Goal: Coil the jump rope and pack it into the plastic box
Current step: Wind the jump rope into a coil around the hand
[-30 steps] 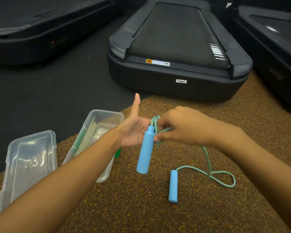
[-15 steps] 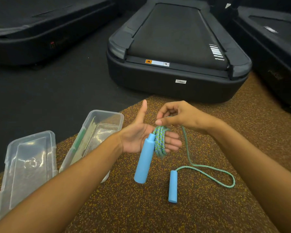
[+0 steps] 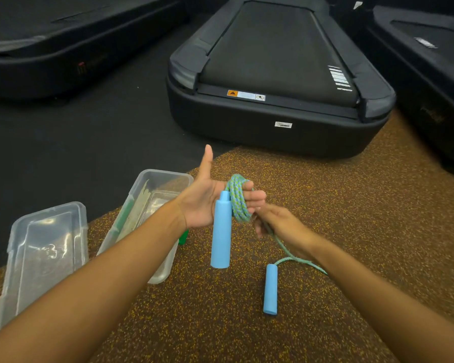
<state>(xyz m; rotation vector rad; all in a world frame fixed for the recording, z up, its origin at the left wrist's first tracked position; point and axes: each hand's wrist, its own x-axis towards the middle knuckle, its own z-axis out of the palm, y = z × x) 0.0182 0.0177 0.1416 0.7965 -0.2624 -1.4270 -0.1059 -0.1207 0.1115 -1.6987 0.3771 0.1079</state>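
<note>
My left hand [image 3: 203,203] is held out flat, thumb up. The green-blue jump rope [image 3: 237,200] is wound in several turns around its straight fingers. One light blue handle [image 3: 221,231] hangs down from that coil in front of the palm. My right hand [image 3: 281,226] is just below the left fingertips and pinches the free length of rope. From there the rope runs down to the second blue handle [image 3: 270,292], which lies on the speckled brown mat. The clear plastic box [image 3: 165,176] stands open to the left, behind my left forearm.
The box's clear lid [image 3: 45,247] lies on the mat at far left. A green item [image 3: 183,237] shows by the box under my left wrist. A black treadmill [image 3: 278,74] stands straight ahead, with others to the left [image 3: 63,48] and right [image 3: 430,61].
My right hand went from above the left fingers to below them, laying rope around them. The loose loop on the mat has shrunk.
</note>
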